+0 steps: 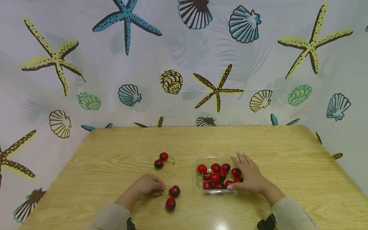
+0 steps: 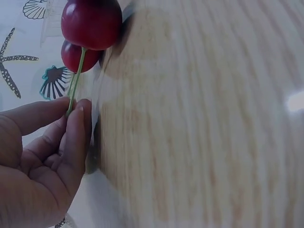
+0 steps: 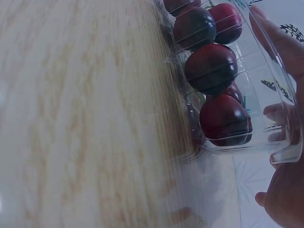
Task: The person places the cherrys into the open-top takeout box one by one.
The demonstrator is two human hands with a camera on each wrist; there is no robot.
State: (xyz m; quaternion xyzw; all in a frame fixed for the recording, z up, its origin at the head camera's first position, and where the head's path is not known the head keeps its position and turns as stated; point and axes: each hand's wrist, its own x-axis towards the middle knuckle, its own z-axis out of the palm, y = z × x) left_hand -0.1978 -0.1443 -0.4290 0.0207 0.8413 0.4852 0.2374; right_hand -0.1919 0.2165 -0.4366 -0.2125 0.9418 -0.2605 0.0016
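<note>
My left hand (image 1: 150, 185) pinches the thin green stems (image 2: 77, 81) of a cherry pair between thumb and fingertips. One dark red cherry (image 1: 170, 203) of that pair lies nearest me, and the other cherry (image 1: 174, 191) is just beyond it, both low over the wooden table. My right hand (image 1: 249, 174) spreads around the right end of a clear plastic container (image 1: 216, 191), thumb over its near rim and fingers toward the far corner. Several red cherries (image 1: 215, 177) fill the container. Through its clear wall, right fingers (image 3: 280, 116) show in the right wrist view.
Another cherry pair (image 1: 158, 164) with a curved stem lies on the table (image 1: 126, 143), beyond my left hand. A white cloth (image 1: 161, 48) printed with starfish and shells hangs behind the table and along its sides.
</note>
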